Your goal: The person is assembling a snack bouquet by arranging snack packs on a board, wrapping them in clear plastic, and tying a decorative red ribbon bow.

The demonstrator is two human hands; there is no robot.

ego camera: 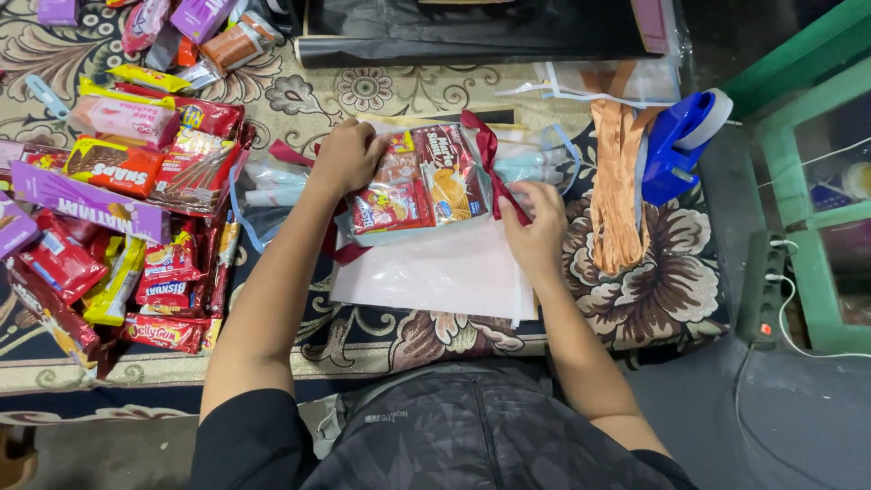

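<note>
- My left hand lay closed over the left end of a clear plastic-wrapped bundle of red and orange snack packets, its fingers curled down on the wrapping.
- My right hand pinched the dark red satin ribbon at the right end of the same bundle, the fingers drawn narrow around it.
- The bundle rested on a pale pink sheet of paper, which lay on the patterned floral carpet directly in front of me.
- The ribbon ran over the top right corner of the bundle and down its right side; another stretch of it showed beneath my left forearm.
- A heap of loose snack packets in red, yellow and purple wrappers lay on the carpet, well to the left of the bundle.
- A blue plastic tape dispenser stood to the right, just beside a strip of folded orange ribbon.
- A black plastic sheet lay beyond the bundle at the far edge of the carpet.
- A dark power strip with white plugs sat on the grey floor at the far right.
</note>
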